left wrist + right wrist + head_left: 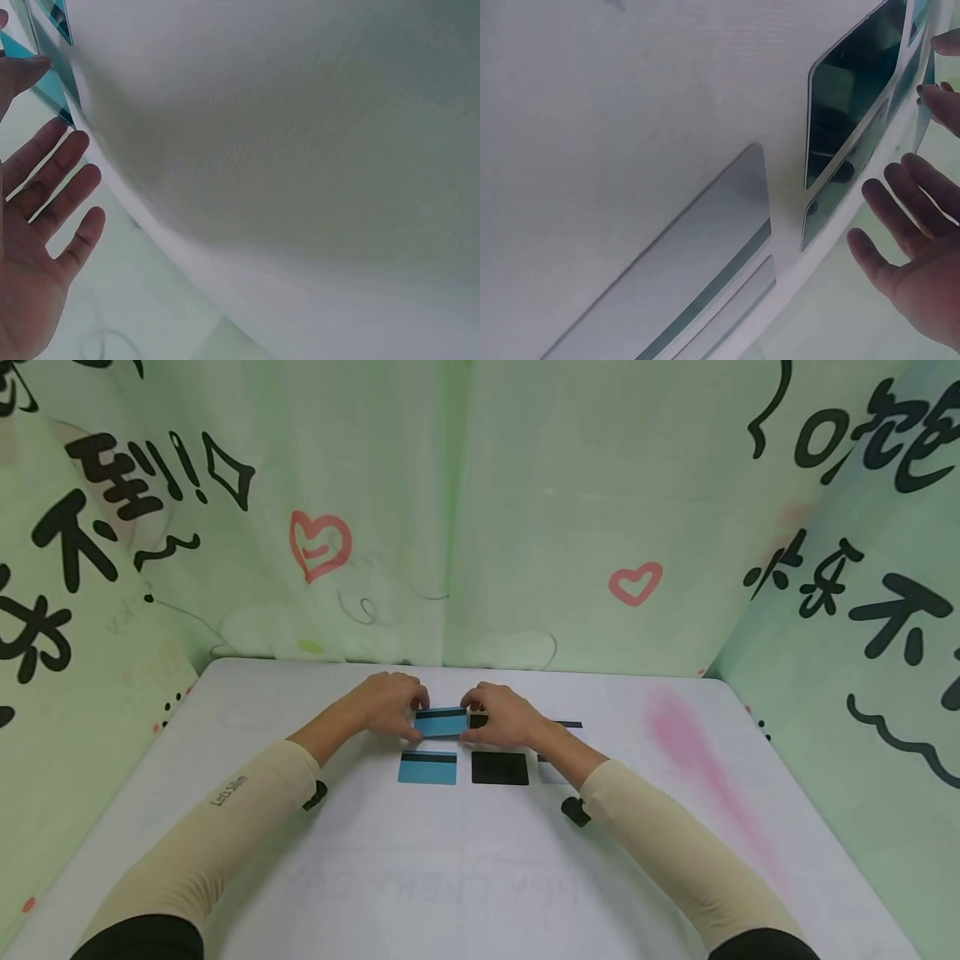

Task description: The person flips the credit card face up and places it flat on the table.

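1. Left hand (390, 706): pinching the left end of a blue card (441, 722). The left wrist cam adds the other fingers fanned out, which the head cam mostly hides.
2. Front blue card (427, 774): flat on the white table (465, 893), dark stripe along its far edge.
3. The held blue card's stretched between both hands over the back row, front face to the head cam. Can't tell if its bottom edge touches down.
4. Front black card (500, 768): looks matte from up top, but the right wrist cam shows it's shiny with reflections.
5. Right hand (506, 714): grasping the card's right end, blocking most of the rear black card (477, 722).
6. Front grey card (697, 240): half covered by the forearm up top, way clearer from the right wrist.
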Tool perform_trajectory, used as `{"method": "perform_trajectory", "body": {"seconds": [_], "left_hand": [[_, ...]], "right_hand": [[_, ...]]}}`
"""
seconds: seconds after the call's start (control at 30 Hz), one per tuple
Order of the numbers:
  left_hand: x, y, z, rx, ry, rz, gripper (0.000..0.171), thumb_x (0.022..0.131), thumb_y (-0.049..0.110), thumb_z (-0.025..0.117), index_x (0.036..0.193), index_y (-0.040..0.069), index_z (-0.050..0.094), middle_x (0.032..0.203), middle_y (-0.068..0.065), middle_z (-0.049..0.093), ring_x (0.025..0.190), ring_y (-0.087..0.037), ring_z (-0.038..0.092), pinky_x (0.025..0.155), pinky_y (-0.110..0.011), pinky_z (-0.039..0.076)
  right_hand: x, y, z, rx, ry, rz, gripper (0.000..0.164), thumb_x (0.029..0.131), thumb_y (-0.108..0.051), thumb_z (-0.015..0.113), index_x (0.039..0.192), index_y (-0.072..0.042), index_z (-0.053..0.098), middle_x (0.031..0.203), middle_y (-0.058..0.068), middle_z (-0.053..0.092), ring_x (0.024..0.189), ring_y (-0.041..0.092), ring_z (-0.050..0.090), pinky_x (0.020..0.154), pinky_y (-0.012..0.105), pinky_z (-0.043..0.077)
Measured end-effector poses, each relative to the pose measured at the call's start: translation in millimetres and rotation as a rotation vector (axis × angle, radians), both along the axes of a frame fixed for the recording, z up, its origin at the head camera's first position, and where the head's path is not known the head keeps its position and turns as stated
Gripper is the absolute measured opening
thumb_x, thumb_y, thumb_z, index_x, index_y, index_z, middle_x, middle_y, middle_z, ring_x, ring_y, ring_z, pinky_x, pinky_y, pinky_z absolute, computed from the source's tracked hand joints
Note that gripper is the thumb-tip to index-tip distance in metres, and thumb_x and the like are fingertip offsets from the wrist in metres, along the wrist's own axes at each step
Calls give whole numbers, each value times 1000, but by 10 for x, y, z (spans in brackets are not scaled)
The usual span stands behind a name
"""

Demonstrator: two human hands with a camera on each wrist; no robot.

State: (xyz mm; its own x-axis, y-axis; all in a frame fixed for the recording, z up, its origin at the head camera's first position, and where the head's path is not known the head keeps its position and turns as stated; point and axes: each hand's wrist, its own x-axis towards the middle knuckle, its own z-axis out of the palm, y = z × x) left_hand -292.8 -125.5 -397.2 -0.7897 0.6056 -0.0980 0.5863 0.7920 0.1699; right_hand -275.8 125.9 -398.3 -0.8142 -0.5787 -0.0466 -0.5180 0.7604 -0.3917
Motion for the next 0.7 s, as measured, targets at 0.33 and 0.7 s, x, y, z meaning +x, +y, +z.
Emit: {"method": "perform_trajectory", "body": {"seconds": [0.33,0.7], "left_hand": [[24,11,9,26,-18,13,50,84,47,81,122,15,71,106,0,70,102,-20,60,93,-44,49],[71,33,46,25,-2,30,51,86,44,79,127,15,71,107,-2,70,101,-21,60,92,-42,51]], "right_hand": [[14,57,56,-91,-25,-22,52,90,-33,79,133,-7,66,120,9,67,112,25,62,96,41,54],[29,113,112,-102,-27,-38,53,90,-35,79,132,-6,65,119,9,67,112,26,62,97,42,53]]}}
